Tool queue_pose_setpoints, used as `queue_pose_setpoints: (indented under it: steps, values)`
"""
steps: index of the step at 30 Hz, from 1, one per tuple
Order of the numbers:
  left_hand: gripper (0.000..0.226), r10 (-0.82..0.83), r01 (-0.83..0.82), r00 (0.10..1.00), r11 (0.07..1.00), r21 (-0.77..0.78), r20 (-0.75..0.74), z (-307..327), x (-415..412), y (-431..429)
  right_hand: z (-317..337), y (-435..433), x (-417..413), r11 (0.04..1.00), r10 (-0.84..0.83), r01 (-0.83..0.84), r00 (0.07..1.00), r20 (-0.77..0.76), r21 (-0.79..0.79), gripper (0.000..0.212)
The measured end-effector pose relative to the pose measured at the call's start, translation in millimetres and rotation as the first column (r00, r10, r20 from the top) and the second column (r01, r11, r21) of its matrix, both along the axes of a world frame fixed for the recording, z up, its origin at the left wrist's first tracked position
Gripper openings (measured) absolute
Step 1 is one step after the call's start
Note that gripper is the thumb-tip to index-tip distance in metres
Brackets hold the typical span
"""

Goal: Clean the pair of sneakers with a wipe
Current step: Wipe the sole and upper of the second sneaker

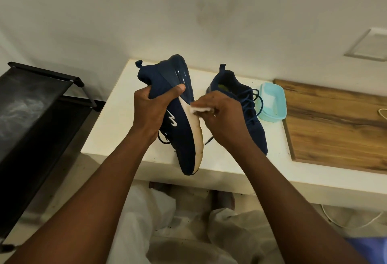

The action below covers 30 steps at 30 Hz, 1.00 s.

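- Pale wall [188,12] rises behind a white bench [117,138] that carries the shoes.
- Fingers [209,101] of the right hand [224,119] are curled and pinch a white wipe [198,109], pressing it on the pale sole edge of the held sneaker [182,144], about midway along.
- Fingers [178,89] of the left hand [150,108] are clamped round the heel half of that sneaker, thumb lying across the navy upper by the sole.
- Held sneaker is lifted over the bench's near edge, turned on its side, heel up and away, toe pointing down toward the person, white logo facing left.
- Second sneaker [251,108], also navy, stands on the bench to the right, toe toward the near edge, laces loose, partly hidden by the right hand.
- Light blue container [276,106] sits just beside it at the bench's right edge, something white inside.
- Wood-grain surface [339,125] adjoins the bench's right edge.
- Black rack [31,117] stands off the bench's left edge.
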State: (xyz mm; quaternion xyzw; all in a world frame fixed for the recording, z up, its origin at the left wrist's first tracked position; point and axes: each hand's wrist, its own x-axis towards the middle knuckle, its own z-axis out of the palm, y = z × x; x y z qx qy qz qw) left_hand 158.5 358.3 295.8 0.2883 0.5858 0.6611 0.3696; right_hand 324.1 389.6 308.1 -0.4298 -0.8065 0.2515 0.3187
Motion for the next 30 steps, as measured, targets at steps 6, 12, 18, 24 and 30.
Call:
queue_pose_setpoints:
  steps: [6, 12, 18, 24, 30]
  values:
    - [0.015, 0.075, -0.074, 0.997, 0.997, 0.023, -0.010, -2.5, 0.9, -1.4, 13.6, -10.7, 7.6, 0.975, 0.186, -0.174, 0.979, 0.078, -0.138, 0.018]
    - [0.015, 0.046, -0.045, 0.998, 0.999, 0.030, -0.050, -0.6, 3.6, -0.5, 16.4, -9.9, 8.5, 0.983, 0.137, -0.120, 0.983, 0.120, -0.141, 0.020]
    - [0.016, 0.068, -0.066, 0.994, 0.997, 0.028, -0.086, -1.8, 7.0, -0.7, 13.5, -6.1, -4.9, 0.994, 0.066, -0.058, 0.995, 0.078, -0.096, 0.020]
    - [0.018, 0.069, -0.068, 0.995, 0.998, 0.017, -0.070, -2.6, 2.8, 0.1, 13.3, -20.7, 18.2, 0.971, 0.171, -0.114, 0.945, 0.279, -0.210, 0.027]
    - [0.019, 0.041, -0.038, 0.993, 0.999, 0.030, -0.110, -2.0, 9.6, 1.3, 2.9, 8.3, -6.6, 0.998, -0.032, 0.033, 0.999, 0.030, -0.049, 0.025]
